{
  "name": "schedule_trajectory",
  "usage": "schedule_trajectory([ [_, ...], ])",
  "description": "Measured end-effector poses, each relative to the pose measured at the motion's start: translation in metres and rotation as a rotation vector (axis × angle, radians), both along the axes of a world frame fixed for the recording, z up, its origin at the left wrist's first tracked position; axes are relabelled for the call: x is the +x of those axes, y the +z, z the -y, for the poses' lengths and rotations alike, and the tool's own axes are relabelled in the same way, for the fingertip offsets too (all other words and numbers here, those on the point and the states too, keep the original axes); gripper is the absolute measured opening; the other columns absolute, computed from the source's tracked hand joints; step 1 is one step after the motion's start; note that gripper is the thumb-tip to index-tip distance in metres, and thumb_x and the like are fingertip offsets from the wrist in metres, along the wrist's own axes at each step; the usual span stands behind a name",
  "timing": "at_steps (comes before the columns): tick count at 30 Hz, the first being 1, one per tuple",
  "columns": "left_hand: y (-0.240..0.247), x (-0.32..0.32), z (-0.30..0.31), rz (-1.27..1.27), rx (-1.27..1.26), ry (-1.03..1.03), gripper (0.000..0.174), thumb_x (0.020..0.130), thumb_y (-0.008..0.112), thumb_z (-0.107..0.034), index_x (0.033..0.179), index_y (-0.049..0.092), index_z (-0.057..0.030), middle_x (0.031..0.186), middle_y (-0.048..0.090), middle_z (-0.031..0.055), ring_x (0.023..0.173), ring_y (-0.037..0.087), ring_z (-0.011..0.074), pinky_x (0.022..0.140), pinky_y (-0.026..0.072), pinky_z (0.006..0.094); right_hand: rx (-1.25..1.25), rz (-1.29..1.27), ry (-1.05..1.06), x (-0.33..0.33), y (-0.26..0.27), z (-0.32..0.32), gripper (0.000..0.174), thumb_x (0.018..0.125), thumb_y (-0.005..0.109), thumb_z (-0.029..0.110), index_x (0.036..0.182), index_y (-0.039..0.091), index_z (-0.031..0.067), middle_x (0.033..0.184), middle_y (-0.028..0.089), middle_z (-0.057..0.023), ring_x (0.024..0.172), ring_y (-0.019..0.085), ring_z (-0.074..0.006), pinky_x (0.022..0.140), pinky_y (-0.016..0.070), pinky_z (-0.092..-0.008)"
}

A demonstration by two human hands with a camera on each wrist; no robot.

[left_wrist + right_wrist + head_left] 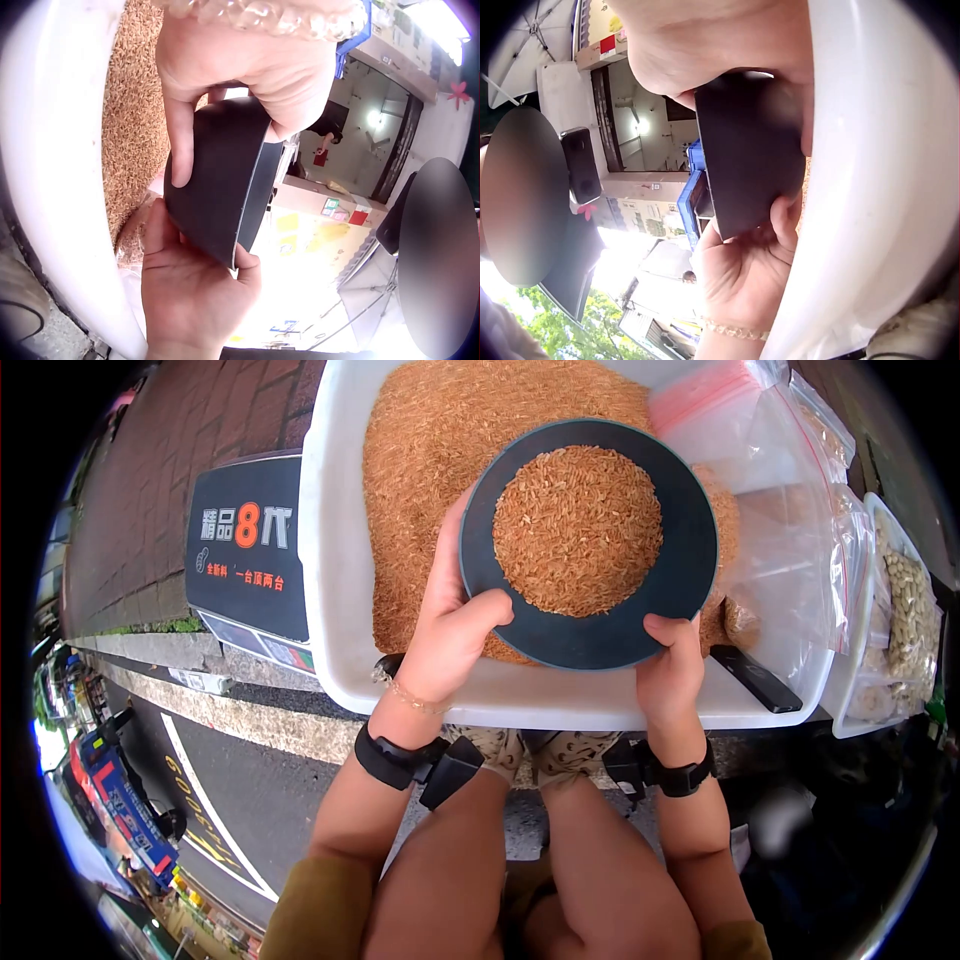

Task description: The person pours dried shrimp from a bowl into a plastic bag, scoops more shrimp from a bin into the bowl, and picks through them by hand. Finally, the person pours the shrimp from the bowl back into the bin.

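Observation:
A dark round bowl (pixel 580 648) holds a mound of reddish-brown, rice-like grains (pixel 578 530) in the head view. My left hand (pixel 455 620) grips its left side, thumb over the rim. On the lower right my right hand (pixel 672 672) grips it the same way. Beneath it, more of the grain (pixel 430 470) fills a white tub (pixel 335 560). Both wrist views show the bowl's dark outer wall (pixel 214 169) tilted between the hands, with fingers (pixel 180 142) spread along its underside. Part of the grain in the tub is hidden behind the bowl.
Clear zip bags (pixel 780 520) lie over the tub's right side. A black phone-like object (pixel 755 678) rests at its front right edge. Left of the tub stands a dark printed box (pixel 250 550); at right, a white tray (pixel 862 710) holds bagged pale nuts (pixel 905 595).

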State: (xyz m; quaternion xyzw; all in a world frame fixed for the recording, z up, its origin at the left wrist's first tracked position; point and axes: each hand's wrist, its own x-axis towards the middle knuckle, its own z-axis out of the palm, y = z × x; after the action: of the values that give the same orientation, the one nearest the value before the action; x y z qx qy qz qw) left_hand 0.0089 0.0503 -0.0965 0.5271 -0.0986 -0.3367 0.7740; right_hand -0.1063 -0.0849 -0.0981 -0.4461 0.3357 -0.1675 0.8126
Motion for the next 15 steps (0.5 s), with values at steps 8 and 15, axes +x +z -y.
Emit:
schedule_trajectory([
  [8,0.003,0.002,0.003,0.1,0.024,-0.037,0.071,0.059,0.04,0.003,0.129,0.031,-0.0006,0.127,0.037,0.0106,0.119,0.032,0.0195,0.098,0.0258,0.0298,0.143,-0.004,-0.247,0.009,0.008,0.001,0.037,0.081,0.046,0.024,0.11,0.048,0.0014,0.107,0.054,-0.0071,0.098,0.051,-0.0187,0.085,0.0394,-0.0304],
  [15,-0.002,0.008,-0.002,-0.023,0.023,-0.117,0.063,0.066,0.044,-0.012,0.127,0.033,-0.0002,0.123,0.04,0.012,0.116,0.036,0.0199,0.098,0.0249,0.0302,0.215,-0.035,-0.107,0.007,0.008,0.004,0.04,0.08,0.045,0.025,0.111,0.047,0.0004,0.108,0.054,-0.0088,0.099,0.052,-0.0199,0.086,0.0393,-0.0305],
])
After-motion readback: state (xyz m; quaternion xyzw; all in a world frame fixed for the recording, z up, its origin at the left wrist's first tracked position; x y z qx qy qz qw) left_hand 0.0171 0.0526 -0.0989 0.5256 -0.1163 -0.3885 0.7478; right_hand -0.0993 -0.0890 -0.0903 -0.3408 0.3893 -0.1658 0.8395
